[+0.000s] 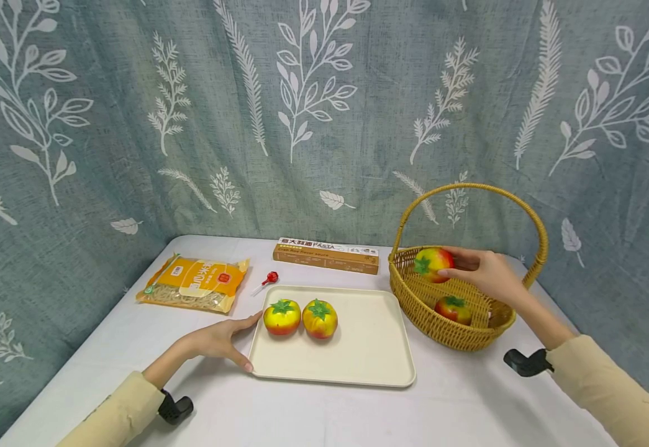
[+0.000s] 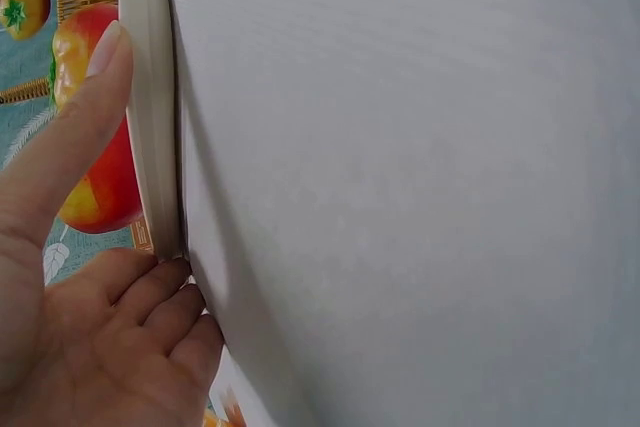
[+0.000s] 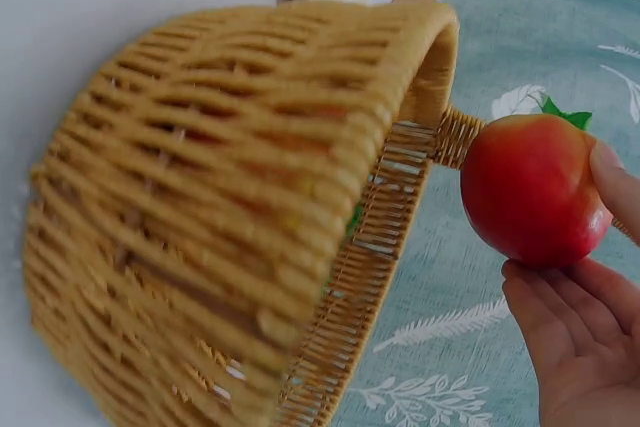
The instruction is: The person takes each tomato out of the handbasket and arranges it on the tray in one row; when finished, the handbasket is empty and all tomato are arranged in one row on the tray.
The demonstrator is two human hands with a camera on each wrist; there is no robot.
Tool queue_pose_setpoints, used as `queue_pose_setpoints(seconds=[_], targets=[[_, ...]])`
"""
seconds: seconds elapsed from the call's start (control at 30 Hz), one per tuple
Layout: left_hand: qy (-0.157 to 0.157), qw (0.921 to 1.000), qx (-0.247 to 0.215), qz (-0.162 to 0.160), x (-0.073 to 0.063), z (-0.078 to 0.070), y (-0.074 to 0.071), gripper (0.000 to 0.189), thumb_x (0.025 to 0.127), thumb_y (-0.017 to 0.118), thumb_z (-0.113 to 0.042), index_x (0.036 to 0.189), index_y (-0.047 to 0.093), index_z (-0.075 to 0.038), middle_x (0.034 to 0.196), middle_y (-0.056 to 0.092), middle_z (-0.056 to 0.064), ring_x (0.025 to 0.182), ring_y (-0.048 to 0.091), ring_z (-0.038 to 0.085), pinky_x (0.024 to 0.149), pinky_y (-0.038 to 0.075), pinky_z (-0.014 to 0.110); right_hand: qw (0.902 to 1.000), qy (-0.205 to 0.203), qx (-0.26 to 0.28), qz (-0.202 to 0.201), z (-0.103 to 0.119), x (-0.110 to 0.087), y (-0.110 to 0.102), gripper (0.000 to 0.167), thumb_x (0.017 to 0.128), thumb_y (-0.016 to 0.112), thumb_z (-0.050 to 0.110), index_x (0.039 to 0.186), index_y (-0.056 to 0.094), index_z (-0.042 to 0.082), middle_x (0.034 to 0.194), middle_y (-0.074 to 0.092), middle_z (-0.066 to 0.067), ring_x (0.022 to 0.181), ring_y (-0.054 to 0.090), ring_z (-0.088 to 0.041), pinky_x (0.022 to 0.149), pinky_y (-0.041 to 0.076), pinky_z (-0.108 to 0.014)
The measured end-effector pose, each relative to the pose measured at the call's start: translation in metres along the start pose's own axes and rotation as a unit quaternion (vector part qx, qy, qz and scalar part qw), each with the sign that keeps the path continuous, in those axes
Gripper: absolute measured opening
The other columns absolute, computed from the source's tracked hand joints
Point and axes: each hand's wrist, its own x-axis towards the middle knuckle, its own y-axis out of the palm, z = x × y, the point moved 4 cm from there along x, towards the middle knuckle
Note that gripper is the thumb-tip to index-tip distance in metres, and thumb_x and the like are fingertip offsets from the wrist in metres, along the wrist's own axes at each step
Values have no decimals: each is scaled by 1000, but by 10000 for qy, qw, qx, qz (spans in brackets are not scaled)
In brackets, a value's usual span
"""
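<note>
My right hand (image 1: 483,273) holds a red-and-yellow tomato (image 1: 435,266) with a green leafy top, thumb on one side and fingers on the other, over the wicker basket (image 1: 425,310). Inside the basket lies another tomato (image 1: 454,309). In the right wrist view the held tomato (image 3: 530,190) is beside the basket's rim. At the left edge of a cream tray (image 1: 369,335), my left hand (image 1: 218,341) touches the rim with thumb and fingers spread apart. Two tomatoes, one left (image 1: 282,318) and one right (image 1: 320,319), sit side by side in the tray's left half.
Behind the tray lies a long brown pasta box (image 1: 326,256). A red lollipop (image 1: 271,278) and an orange bag of noodles (image 1: 192,282) are at the back left. The basket's tall handle (image 1: 469,186) arches above it. A patterned curtain (image 1: 324,124) closes off the back.
</note>
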Motion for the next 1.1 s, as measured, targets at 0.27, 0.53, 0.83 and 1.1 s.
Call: queue_pose_setpoints(seconds=[0.27,0.53,0.83,1.1], targets=[[71,10000,-8,-24,-2,-2,0,110,67,88,-33,153,24,-5,155,24,21,142,20,39,113,15,59,9987,-7,494,-114,11,-8,8,64,89,68,38,140,50,4,123,63,-21,111,62,-34,81,56,-33],[61,10000,23,-46,-2,-1,0,110,67,88,-34,153,24,-6,155,25,21,142,20,39,112,16,59,9963,144,829,-184,20,-17,20,66,88,69,39,141,50,6,127,61,-19,114,60,-31,79,54,-21],[-53,10000,66,-34,-1,-1,0,111,67,88,-35,153,24,-7,155,25,20,142,21,39,112,17,60,9944,114,1014,-276,30,-24,30,65,88,69,38,141,50,6,130,59,-19,116,58,-32,85,53,-26],[-32,10000,63,-48,0,0,0,111,67,88,-35,153,24,-7,155,25,20,142,21,38,112,17,59,9902,124,1328,-418,41,-29,42,62,87,72,34,139,52,8,128,60,-19,114,60,-31,84,53,-23]])
